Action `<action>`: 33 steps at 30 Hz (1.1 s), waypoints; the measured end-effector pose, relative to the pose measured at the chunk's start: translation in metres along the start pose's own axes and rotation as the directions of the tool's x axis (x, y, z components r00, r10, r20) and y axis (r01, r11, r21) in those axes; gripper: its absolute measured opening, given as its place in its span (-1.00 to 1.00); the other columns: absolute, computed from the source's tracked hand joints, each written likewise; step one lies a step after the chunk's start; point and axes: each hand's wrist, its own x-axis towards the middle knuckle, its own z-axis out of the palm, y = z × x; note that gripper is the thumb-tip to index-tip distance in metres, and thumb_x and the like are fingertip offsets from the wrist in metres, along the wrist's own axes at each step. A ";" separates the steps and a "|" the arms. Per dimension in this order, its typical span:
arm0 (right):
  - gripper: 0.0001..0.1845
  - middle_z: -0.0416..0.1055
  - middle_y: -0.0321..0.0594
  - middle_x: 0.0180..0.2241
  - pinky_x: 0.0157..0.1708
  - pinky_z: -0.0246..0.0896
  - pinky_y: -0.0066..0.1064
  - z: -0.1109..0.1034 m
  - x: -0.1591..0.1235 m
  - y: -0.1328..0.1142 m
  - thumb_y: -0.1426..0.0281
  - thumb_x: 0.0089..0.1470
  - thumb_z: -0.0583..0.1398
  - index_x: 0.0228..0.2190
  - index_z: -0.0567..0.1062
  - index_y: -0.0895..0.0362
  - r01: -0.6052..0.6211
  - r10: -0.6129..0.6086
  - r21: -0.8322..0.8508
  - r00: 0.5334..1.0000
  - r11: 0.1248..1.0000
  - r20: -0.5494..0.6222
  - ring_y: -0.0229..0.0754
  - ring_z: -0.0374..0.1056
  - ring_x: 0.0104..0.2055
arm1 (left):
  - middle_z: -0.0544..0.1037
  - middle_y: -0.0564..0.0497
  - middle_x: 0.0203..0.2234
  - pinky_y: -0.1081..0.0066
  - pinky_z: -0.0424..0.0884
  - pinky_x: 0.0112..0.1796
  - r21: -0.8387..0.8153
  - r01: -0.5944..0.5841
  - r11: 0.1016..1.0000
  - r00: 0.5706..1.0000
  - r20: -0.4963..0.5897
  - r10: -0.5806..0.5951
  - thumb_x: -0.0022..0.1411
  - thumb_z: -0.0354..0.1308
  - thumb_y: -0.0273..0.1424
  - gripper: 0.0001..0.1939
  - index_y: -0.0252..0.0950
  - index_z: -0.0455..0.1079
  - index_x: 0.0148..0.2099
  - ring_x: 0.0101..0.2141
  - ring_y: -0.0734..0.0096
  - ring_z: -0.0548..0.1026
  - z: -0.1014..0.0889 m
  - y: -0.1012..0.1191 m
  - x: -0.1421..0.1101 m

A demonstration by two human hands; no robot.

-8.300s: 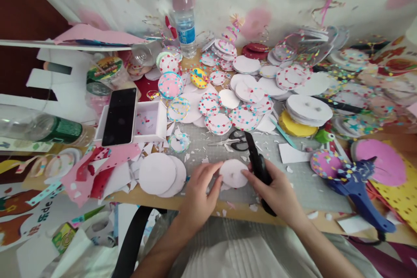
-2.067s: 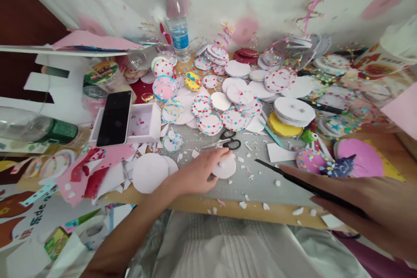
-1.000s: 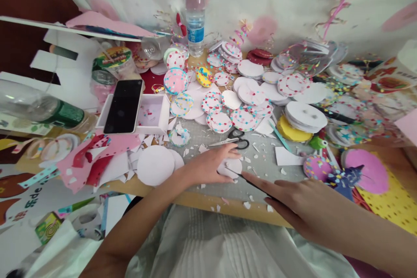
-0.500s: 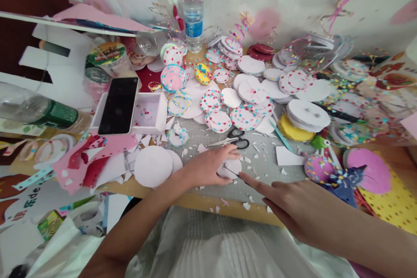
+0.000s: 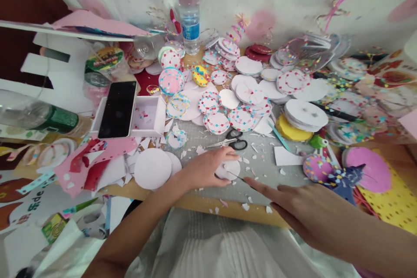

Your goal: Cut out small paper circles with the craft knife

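Note:
My left hand point(image 5: 210, 166) curls around a small white paper disc point(image 5: 232, 167), pressing it to the grey mat with thumb and fingers on either side. My right hand point(image 5: 301, 206) is closed on a slim craft knife point(image 5: 236, 176), its index finger stretched along the dark handle. The knife's thin blade lies over the disc, pointing left. Black-handled scissors point(image 5: 240, 144) rest just beyond my left hand. White paper scraps point(image 5: 245, 206) are scattered about both hands. Most of the handle is hidden in my right hand.
Behind the hands are several decorated round paper pieces point(image 5: 216, 123) and a stack of white discs point(image 5: 306, 113). A phone point(image 5: 117, 109) lies across a white box point(image 5: 159, 115) at left. A water bottle point(image 5: 189, 17) stands at the back; larger white discs point(image 5: 152, 168) lie left.
My right hand has drawn slightly right and down with the knife, so more blade shows over the disc. My left hand keeps its hold. The view has shifted a little.

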 end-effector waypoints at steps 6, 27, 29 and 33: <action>-0.32 0.61 -0.25 -0.39 -0.69 0.28 -0.41 0.001 -0.032 0.014 0.45 0.24 0.04 0.33 -0.02 -0.03 -0.242 0.245 0.055 0.967 0.969 -0.066 -0.13 0.50 -0.59 | 0.35 -0.13 0.18 0.20 0.22 0.16 0.073 -0.007 0.997 1.000 -0.026 0.009 0.08 0.29 -0.43 -0.30 -0.19 0.09 0.23 0.18 0.17 0.32 0.003 0.001 -0.003; -0.88 0.34 -0.20 -0.35 -0.30 0.29 -0.36 0.048 0.051 -0.047 0.43 0.28 0.03 -0.21 0.36 0.09 -0.058 0.406 0.619 0.801 0.783 -0.439 -0.17 0.34 -0.31 | 0.48 -0.04 -0.21 0.31 0.44 -0.18 0.155 0.190 0.969 0.849 -0.523 -0.082 0.15 0.21 -0.53 -0.70 -0.23 0.33 -0.06 -0.21 0.30 0.48 0.019 0.024 -0.024; -0.89 0.37 -0.21 -0.34 -0.30 0.30 -0.36 0.047 0.060 -0.054 0.44 0.28 0.02 -0.21 0.35 0.08 -0.022 0.385 0.629 0.808 0.777 -0.447 -0.18 0.35 -0.31 | 0.50 -0.02 -0.25 0.35 0.47 -0.22 -0.050 0.173 0.984 0.825 -0.539 -0.173 0.14 0.21 -0.51 -0.73 -0.24 0.34 -0.09 -0.27 0.35 0.50 0.020 0.032 -0.026; -0.87 0.38 -0.17 -0.29 -0.27 0.31 -0.35 0.049 0.070 -0.053 0.43 0.29 0.01 -0.12 0.27 0.10 -0.005 0.381 0.603 0.780 0.798 -0.497 -0.17 0.35 -0.27 | 0.56 -0.04 -0.26 0.35 0.50 -0.21 -0.428 0.136 0.893 0.808 -0.473 -0.350 0.12 0.24 -0.38 -0.72 -0.25 0.33 -0.10 -0.26 0.34 0.54 0.022 0.040 -0.031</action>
